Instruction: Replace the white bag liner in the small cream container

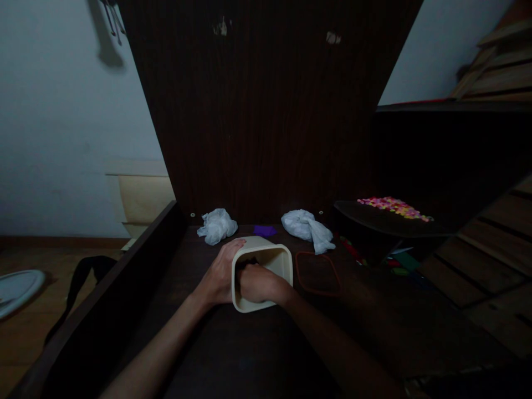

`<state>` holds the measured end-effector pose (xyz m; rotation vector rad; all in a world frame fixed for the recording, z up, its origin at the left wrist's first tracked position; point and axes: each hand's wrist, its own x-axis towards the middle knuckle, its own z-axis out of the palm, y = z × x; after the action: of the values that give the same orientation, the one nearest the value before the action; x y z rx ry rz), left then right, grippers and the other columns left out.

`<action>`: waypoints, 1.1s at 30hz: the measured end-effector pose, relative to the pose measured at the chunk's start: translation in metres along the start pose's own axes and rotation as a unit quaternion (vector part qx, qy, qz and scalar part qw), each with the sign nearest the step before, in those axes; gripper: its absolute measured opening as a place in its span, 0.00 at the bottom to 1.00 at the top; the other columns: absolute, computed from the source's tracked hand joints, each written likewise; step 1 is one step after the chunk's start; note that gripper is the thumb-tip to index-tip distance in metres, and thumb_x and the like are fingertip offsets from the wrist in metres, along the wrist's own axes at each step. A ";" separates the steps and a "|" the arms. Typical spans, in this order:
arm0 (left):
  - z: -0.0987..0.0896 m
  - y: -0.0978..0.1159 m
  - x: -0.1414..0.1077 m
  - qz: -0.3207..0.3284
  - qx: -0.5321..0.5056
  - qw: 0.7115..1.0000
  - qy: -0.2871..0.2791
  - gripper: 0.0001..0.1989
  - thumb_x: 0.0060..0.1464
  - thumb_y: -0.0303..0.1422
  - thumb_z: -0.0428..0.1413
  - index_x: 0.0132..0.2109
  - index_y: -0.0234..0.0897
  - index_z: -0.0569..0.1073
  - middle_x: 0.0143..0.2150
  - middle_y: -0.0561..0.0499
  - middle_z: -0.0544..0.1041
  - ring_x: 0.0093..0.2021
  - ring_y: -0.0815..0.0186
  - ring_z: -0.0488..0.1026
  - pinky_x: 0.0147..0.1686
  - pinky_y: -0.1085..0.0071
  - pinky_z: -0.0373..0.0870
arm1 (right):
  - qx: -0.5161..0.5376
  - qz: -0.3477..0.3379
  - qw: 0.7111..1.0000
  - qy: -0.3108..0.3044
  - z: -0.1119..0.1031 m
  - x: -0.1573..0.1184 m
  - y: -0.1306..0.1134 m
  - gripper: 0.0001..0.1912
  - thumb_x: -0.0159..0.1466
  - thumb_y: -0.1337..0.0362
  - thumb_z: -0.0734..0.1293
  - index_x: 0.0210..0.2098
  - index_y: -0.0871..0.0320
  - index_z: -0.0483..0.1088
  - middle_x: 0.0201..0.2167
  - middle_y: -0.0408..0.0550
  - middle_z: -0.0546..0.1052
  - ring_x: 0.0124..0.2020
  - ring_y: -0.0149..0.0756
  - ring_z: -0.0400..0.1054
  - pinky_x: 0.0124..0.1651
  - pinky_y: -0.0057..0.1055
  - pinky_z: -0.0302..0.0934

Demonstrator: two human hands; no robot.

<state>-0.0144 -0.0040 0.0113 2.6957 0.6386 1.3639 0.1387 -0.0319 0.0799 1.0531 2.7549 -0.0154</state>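
A cream plastic bin (286, 256) lies tipped on the dark wooden surface, its mouth toward me. My left hand (220, 274) is wrapped round the bin's left side, gripping it near the rim. Inside the bin is my right hand (257, 284), reaching in past the wrist; its fingers are hidden in shadow. A brown rounded-square ring (300, 277) lies flat to the right of the bin. Behind the bin are a crumpled white plastic bag (217, 226), a small purple piece (265, 230) and a second white bag, knotted (307, 228).
A tall dark wood panel (266, 111) rises behind the surface, with a raised side board (124, 277) on the left. To the right, a dark corner shelf (353, 210) carries a string of colourful flowers (394, 207), with several small items beneath it. Wooden slats (490, 260) stand farther right.
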 end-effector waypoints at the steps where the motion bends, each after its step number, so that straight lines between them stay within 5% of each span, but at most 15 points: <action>1: 0.000 -0.001 0.000 0.002 0.001 1.000 0.004 0.50 0.46 0.38 0.66 0.71 0.42 0.50 0.65 0.34 0.67 0.64 0.38 0.67 0.60 0.39 0.68 | 0.011 -0.006 1.000 -0.013 -0.002 -0.001 0.000 0.11 0.64 0.72 0.65 0.35 0.66 0.81 0.34 0.59 0.84 0.32 0.42 0.80 0.33 0.29 0.69; 8: -0.004 -0.003 0.001 0.000 0.015 1.000 0.008 0.51 0.46 0.42 0.68 0.70 0.37 0.51 0.63 0.31 0.67 0.63 0.38 0.68 0.59 0.41 0.69 | 0.065 -0.023 0.997 -0.021 -0.016 -0.031 -0.003 0.16 0.70 0.71 0.58 0.44 0.67 0.78 0.40 0.58 0.83 0.38 0.40 0.79 0.37 0.30 0.68; 14: -0.005 -0.001 0.002 -0.006 0.022 1.000 0.004 0.48 0.46 0.38 0.68 0.69 0.38 0.55 0.63 0.32 0.68 0.62 0.38 0.69 0.59 0.43 0.70 | 0.109 -0.095 0.985 0.092 -0.015 -0.082 -0.013 0.16 0.68 0.72 0.59 0.50 0.66 0.75 0.51 0.61 0.80 0.50 0.43 0.75 0.53 0.39 0.67; 18: -0.006 0.001 0.005 -0.009 0.009 1.000 0.005 0.53 0.43 0.43 0.71 0.70 0.37 0.54 0.63 0.31 0.68 0.62 0.38 0.69 0.60 0.43 0.70 | 0.147 0.003 0.986 0.080 -0.018 -0.106 -0.021 0.20 0.69 0.67 0.61 0.57 0.68 0.72 0.56 0.63 0.77 0.55 0.47 0.73 0.57 0.40 0.67; 23: -0.008 0.004 0.011 0.011 0.024 1.000 0.013 0.55 0.45 0.45 0.70 0.72 0.37 0.51 0.63 0.31 0.69 0.61 0.38 0.70 0.59 0.42 0.71 | 0.092 0.112 0.988 0.053 -0.009 -0.107 -0.026 0.22 0.68 0.68 0.64 0.60 0.71 0.70 0.59 0.66 0.74 0.59 0.53 0.71 0.62 0.45 0.65; 33: -0.016 0.003 0.012 0.005 0.064 0.998 -0.010 0.56 0.47 0.43 0.68 0.74 0.36 0.46 0.66 0.29 0.65 0.64 0.38 0.68 0.61 0.40 0.69 | -0.004 0.072 0.985 0.157 0.032 -0.086 -0.007 0.19 0.68 0.76 0.62 0.57 0.74 0.71 0.54 0.68 0.77 0.56 0.49 0.74 0.61 0.41 0.67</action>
<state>-0.0197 -0.0042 0.0313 2.8106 0.7364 1.3409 0.2024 -0.0968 0.0642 1.3558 2.9372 0.1978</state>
